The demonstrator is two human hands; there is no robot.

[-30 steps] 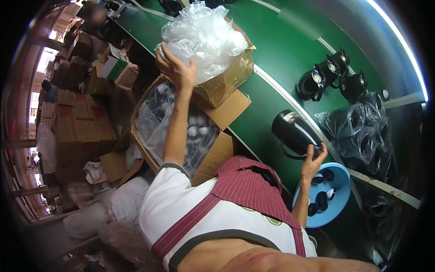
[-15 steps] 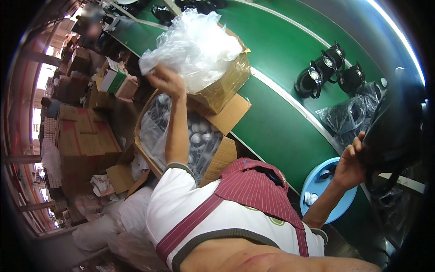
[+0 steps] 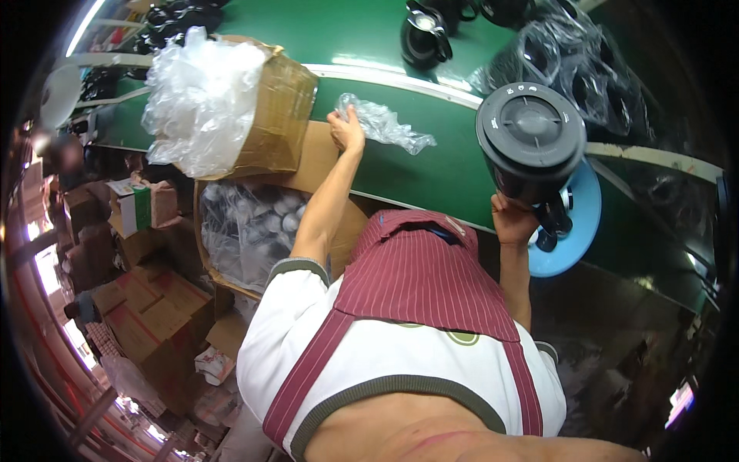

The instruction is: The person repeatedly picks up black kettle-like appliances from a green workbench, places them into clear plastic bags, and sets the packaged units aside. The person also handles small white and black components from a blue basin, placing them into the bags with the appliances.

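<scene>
Above the green worktop [image 3: 439, 181], as the head view shows, the right hand [image 3: 514, 221] is wrapped round the lower part of a black lidded jug [image 3: 531, 127], some fingers hidden. The jug is held aloft, lid facing the person's head, partly in front of a blue basin [image 3: 591, 231]. Well to its left, the left hand [image 3: 346, 132] has thumb and fingers together on one end of a crumpled clear plastic bag [image 3: 389, 127], near a cardboard carton [image 3: 289, 115]. I'd judge a firm, low hold suits the jug, and a light pinch spares the bag from tearing.
</scene>
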